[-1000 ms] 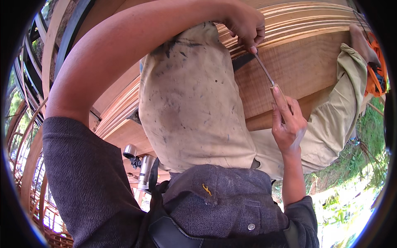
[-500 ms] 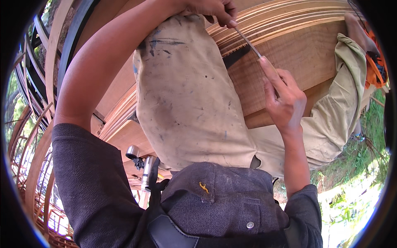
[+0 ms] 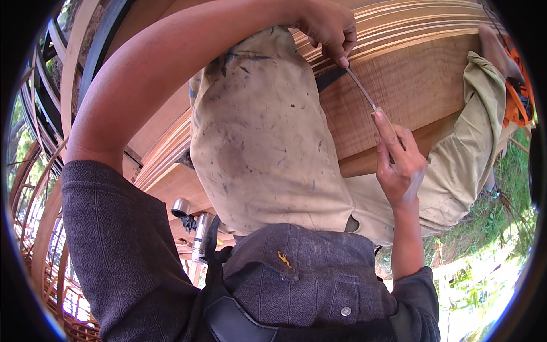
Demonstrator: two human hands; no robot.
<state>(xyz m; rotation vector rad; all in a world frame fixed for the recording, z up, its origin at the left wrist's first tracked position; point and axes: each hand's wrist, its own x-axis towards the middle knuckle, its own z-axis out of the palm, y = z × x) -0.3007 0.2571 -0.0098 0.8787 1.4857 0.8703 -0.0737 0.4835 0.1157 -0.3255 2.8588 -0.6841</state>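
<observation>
Working appears to be under way: a thin metal file (image 3: 361,89), if judged rightly by its shape, is stretched between two hands to the right of the bent leg (image 3: 262,142). Its far end is pinched in the grip of the left hand (image 3: 329,29), which is brought over the top of the bent leg. Its handle (image 3: 375,112) is gripped by the right hand (image 3: 403,168), well to the right of the same leg, with the forefinger laid along it.

Just beside the right edge of the bent leg, near the file's far end, a dark blade (image 3: 329,79) is partly seen; whether it is touched by the file cannot be told. Behind it, also to the right of the leg, a wide plank (image 3: 407,85) is seen, with long wooden strips (image 3: 421,28) along its upper edge.

As far as can be judged, the blade is being dressed with the file, and the work is somewhere in the middle: the tool is held in place and nothing has been put away. How much of the edge has been finished, and how much is left, cannot be told, since most of the blade is hidden. To the lower left of the bent leg, a metal flask (image 3: 201,232) is left untouched.
</observation>
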